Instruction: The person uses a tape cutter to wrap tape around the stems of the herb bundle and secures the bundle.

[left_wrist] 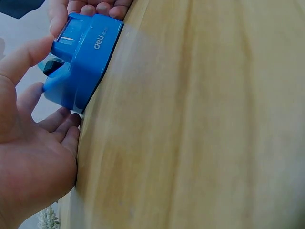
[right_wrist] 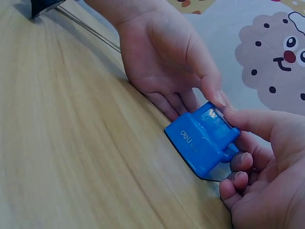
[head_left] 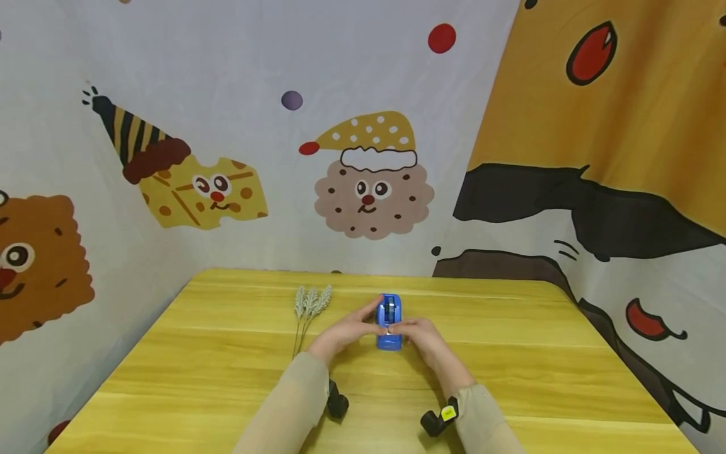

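A blue tape dispenser [head_left: 389, 342] marked "deli" stands on the wooden table. My left hand [head_left: 347, 332] grips it from its left side, thumb at the cutter edge and index finger reaching toward the far end. From the other side my right hand [head_left: 426, 338] holds the dispenser, its thumb also at the cutter. The two thumb tips come close together there in the right wrist view, beside clear tape [right_wrist: 210, 120] on the dispenser's front. Other fingers of the right hand [right_wrist: 269, 176] curl against the dispenser's side. Whether a tape end lies between the fingertips cannot be told.
Several pale wheat-like stems [head_left: 309, 302] lie on the table [head_left: 187, 359] left of the left hand. A cartoon-printed cloth [head_left: 244, 63] hangs behind the table and along its sides. Black wrist cameras [head_left: 338, 403] sit beneath both forearms.
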Available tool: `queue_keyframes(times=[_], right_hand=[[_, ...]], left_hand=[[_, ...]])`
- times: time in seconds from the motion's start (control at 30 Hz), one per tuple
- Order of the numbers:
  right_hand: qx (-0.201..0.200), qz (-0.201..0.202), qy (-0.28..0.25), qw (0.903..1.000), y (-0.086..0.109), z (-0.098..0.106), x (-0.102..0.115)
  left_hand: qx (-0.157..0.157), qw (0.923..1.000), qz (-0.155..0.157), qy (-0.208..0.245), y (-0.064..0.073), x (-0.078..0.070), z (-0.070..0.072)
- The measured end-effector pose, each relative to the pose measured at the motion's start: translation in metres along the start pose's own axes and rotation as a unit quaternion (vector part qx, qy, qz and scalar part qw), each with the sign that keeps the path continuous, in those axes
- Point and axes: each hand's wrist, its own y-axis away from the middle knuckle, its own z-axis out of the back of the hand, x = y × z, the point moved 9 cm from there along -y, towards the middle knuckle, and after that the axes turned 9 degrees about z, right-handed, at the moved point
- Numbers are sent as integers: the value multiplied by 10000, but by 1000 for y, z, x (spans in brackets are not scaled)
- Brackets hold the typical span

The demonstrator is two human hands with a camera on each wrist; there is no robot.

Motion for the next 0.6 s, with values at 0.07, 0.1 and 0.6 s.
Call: queue_keyframes(times=[0.07, 0.1, 0.6], right_hand=[[25, -28, -86, 10000, -2, -1, 0], [28, -58, -139, 9999, -2, -1, -1], [62, -193, -314, 9993, -5, 0, -3]], left_hand=[[-2, 10000, 7, 11, 0, 0, 0], [2, 10000, 10, 15, 0, -1, 0], [40, 9999, 113, 41, 1, -1, 0]])
